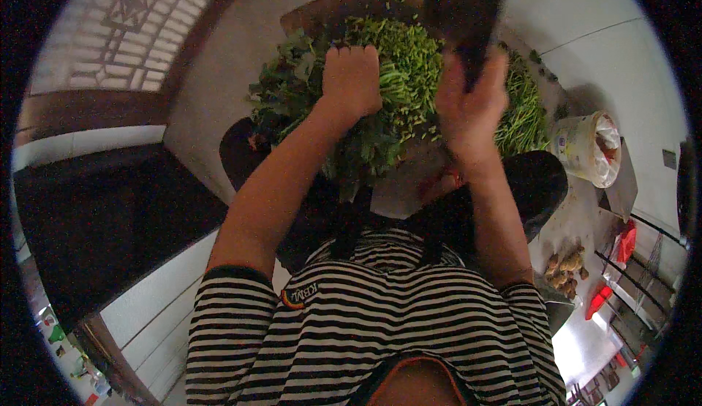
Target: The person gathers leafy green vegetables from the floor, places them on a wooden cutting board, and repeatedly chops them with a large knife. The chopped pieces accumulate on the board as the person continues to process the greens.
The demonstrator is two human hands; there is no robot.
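My left hand (351,80) is closed over a bunch of leafy greens (285,80) and holds it down, knuckles forward. Dark leaves spread out to its left and below it, and cut green stem ends show just right of the fist. In my right hand (473,113), blurred, is a cleaver (466,8) with its broad dark blade raised; the upper part runs out of the picture. Between and beyond the hands lies a heap of chopped green stems (411,44). Under it is a wooden cutting board (351,3), whose far end shows.
Long thin green stalks (524,110) lie right of the cleaver hand. A white plastic bucket (570,145) with a bag inside stands by the right wall. Knobbly brown roots (567,269) lie near a rack (630,258). A dark-topped bench (109,214) is at left.
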